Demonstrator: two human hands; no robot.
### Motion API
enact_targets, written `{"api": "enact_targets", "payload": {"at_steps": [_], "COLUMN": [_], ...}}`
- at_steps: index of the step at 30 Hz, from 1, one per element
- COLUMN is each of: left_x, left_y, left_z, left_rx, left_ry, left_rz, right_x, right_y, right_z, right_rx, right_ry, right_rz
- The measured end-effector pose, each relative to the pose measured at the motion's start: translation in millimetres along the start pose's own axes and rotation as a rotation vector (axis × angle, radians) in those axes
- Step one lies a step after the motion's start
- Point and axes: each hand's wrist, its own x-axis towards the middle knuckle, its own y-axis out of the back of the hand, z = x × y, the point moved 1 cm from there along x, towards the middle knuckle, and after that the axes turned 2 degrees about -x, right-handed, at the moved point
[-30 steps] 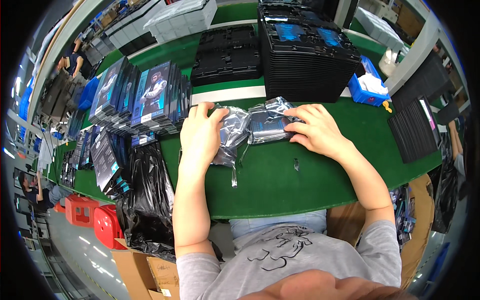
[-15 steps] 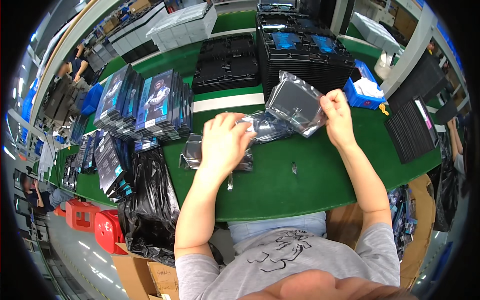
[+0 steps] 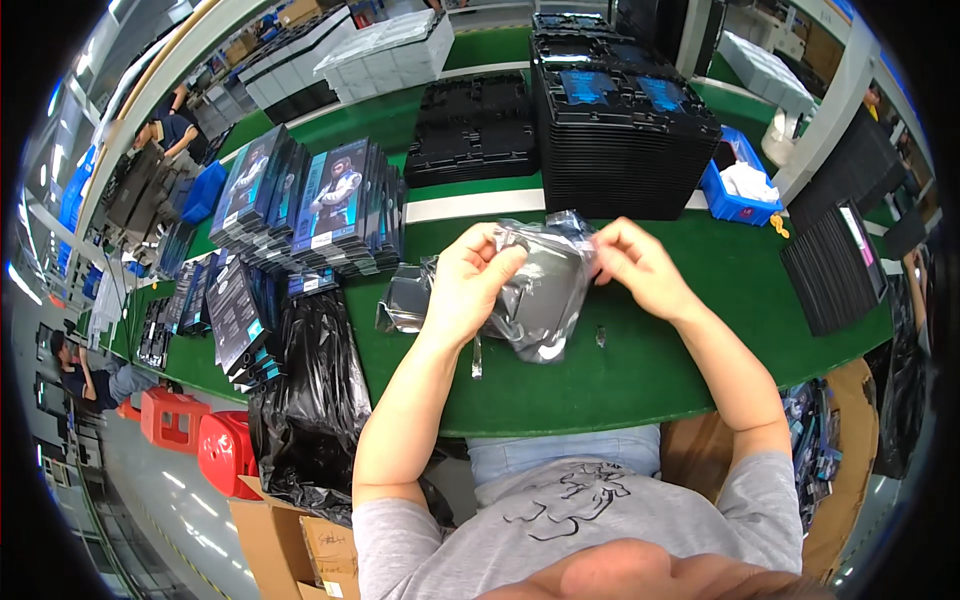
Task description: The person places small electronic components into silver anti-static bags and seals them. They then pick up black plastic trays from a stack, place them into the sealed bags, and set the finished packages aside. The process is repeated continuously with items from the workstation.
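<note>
A flat dark item in a clear plastic bag [image 3: 540, 295] is held in front of me, above the green table. My left hand [image 3: 468, 285] pinches its left edge between thumb and fingers. At the bag's upper right edge, the fingertips of my right hand [image 3: 642, 268] are closed on the plastic. Left of my left hand lies another dark item in clear wrapping [image 3: 405, 298], partly hidden by that hand. Two small clear scraps, one by my left wrist [image 3: 476, 360] and one below my right hand [image 3: 601, 337], lie on the table.
Stacks of printed dark boxes [image 3: 335, 205] stand at the left, beside a black plastic bag [image 3: 318, 350]. Black trays [image 3: 625, 150] are piled high at the back, with a lower pile [image 3: 470, 130] next to them. To the right are a blue bin [image 3: 735, 205] and dark flat pieces [image 3: 825, 270].
The bagged dark item has come left and nearer to me and has turned. My left hand has left the wrapped items on the table and taken hold of it.
</note>
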Motion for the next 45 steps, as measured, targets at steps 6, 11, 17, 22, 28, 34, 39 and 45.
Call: {"api": "enact_targets", "payload": {"at_steps": [6, 11, 17, 22, 28, 34, 39, 45], "left_x": [-2, -6, -4, -8, -8, -13, -15, -17], "left_y": [-9, -17, -6, -9, -13, -25, -32, -30], "left_z": [-9, -12, -5, 8, -1, -4, 3, -4], "left_rx": [-0.073, 0.185, 0.114, 0.413, 0.554, 0.682, 0.884, 0.903], "left_ry": [0.272, 0.254, 0.183, 0.266, 0.237, 0.171, 0.083, -0.021], "left_rz": [-0.129, -0.187, -0.286, -0.265, -0.248, -0.236, -0.263, -0.303], "right_x": [-8, -6, -12, -14, -15, -15, -11, -14], "right_y": [-8, -9, -11, -25, -22, -22, -21, -26], "right_z": [-29, -24, -18, -16, -8, -6, -17, -20], "right_rx": [-0.381, -0.474, -0.312, -0.257, 0.055, -0.037, -0.434, -0.661], "right_ry": [0.47, 0.679, 0.182, -0.092, -0.24, -0.255, -0.111, 0.034], "right_rz": [-0.13, -0.058, 0.105, 0.022, -0.227, -0.357, -0.298, -0.284]}}
